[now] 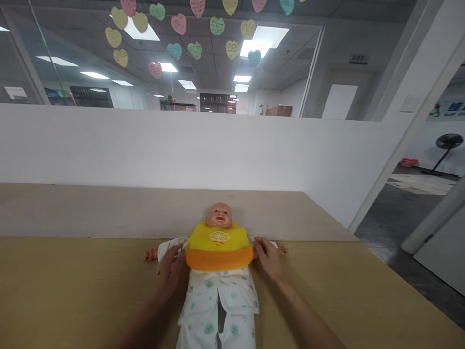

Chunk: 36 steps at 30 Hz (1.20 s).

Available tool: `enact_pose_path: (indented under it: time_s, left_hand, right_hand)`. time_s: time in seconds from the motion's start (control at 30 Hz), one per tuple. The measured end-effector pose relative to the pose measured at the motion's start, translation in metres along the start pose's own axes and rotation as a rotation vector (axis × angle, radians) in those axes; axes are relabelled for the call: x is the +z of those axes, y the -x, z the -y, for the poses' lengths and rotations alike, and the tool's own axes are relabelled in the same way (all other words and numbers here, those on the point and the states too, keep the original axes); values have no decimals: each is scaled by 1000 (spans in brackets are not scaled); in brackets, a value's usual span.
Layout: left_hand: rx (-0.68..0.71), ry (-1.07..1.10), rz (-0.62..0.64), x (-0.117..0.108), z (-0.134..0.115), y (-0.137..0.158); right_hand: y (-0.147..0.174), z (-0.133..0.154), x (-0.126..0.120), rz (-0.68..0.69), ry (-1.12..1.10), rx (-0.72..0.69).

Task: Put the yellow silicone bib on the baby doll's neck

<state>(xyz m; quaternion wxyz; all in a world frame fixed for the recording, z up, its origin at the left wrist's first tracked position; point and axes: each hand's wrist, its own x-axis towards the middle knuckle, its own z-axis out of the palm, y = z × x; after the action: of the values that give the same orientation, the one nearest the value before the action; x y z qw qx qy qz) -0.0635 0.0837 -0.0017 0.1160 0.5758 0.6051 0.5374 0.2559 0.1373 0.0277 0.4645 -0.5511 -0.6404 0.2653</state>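
Note:
A baby doll [219,213] lies on its back on the wooden table, head toward the wall and arms stretched sideways. Over its chest is a yellow bib [207,240] with a white citrus-slice print and an orange pocket [219,260] along its lower edge. White printed clothes [207,295] cover its body and legs. My left hand [170,269] is at the bib's left edge, fingers closed there beside the doll's sleeve [165,248]. At the opposite edge, my right hand [268,259] has its thumb and fingers bent together on the bib's side. Both grips are partly hidden.
The wooden table [90,291] meets a pale grey board [90,211] behind the doll. A white low wall [163,150] with glass above, bearing heart-shaped notes [217,26], stands beyond. On the right are a doorway and a black fan [449,141].

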Motion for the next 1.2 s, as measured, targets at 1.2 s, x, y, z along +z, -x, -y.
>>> enact_pose_path:
  time_s: [1.2]
  left_hand:
    - [-9,-432,371,-47,-48,100]
  right_hand:
    - [158,16,-4,129,418,-136]
